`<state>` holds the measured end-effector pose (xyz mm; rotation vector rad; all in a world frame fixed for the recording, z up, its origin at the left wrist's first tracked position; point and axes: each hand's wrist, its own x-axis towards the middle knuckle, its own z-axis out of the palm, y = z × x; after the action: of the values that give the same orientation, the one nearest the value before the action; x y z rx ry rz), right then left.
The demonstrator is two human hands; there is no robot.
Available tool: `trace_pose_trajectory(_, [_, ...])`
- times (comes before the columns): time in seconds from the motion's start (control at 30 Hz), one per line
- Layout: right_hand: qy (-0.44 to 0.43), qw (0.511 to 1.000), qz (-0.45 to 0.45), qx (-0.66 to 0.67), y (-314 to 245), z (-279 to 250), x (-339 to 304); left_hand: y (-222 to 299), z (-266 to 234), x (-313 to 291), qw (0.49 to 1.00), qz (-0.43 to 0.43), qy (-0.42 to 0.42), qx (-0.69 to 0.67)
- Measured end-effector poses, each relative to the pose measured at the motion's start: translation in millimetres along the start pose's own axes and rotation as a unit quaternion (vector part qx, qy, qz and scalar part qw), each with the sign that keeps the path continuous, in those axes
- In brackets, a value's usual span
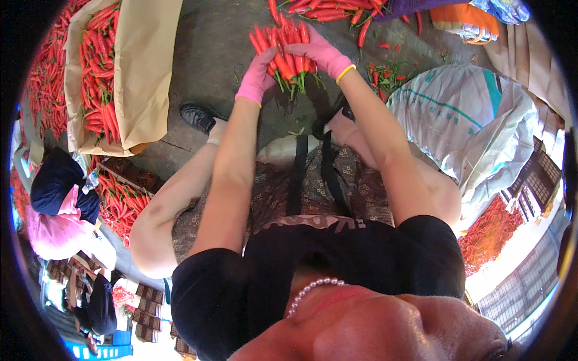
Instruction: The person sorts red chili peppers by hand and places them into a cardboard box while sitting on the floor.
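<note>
Between my two pink-gloved hands is a bunch of red chili peppers (280, 53), held above the floor with green stems toward me. My left hand (259, 73) is closed round the bunch's left side. From the right, my right hand (322, 54) grips the same bunch, its fingers lying across the peppers. Just beyond the hands lies a loose pile of red chili peppers (328, 11) on the floor. To the left, an open brown paper-lined box (147, 72) holds many more chili peppers (99, 72).
A white woven sack (451, 114) sits at my right, near a small heap of stems and chili scraps (385, 77). Purple cloth (409, 6) and an orange bag (463, 23) lie at the far right. Other people (63, 204) sit at the left among chili piles and crates (147, 310).
</note>
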<state>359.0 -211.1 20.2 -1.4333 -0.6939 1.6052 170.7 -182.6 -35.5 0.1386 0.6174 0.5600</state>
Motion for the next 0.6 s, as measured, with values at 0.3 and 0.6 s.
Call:
trace_pose_trajectory(0.3, [-0.025, 0.994, -0.034, 0.101, -73, 55, 21, 132, 51, -23, 0.959, -0.096, -0.087, 0.251])
trace_pose_trajectory(0.6, [-0.109, 0.873, 0.394, 0.265, -46, 77, -43, 73, 47, -117, 0.948, -0.311, 0.060, -0.025])
